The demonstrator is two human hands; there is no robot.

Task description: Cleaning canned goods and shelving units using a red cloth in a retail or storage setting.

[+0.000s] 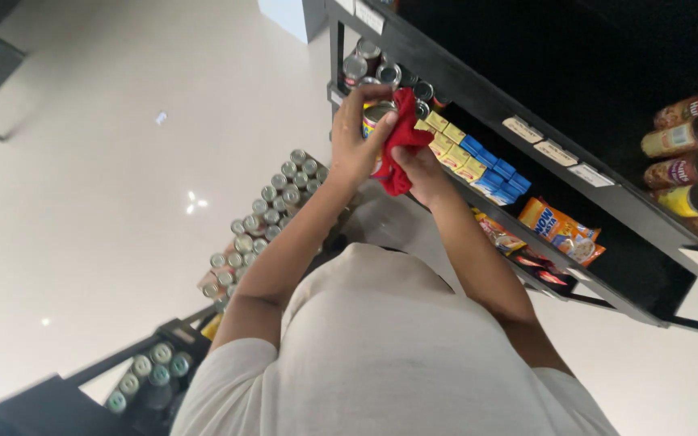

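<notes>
My left hand point(355, 137) is wrapped around a small can point(376, 115), fingers closed on its side. My right hand point(418, 165) presses a red cloth point(400, 139) against the can (grip closed on the fabric). Both are held up just before the black shelf point(478, 93). Below it I see canned goods point(264, 218) massed together.

A single view is supplied, taken from a camera worn on the person's head and directed steeply downward over the torso and forearms. The hands point(381, 145) are seen at close range near the upper centre, raised before the black shelf unit point(478, 97), which crosses the right side obliquely. The pale floor point(107, 202) fills the left; no second view is available for overlap.
</notes>
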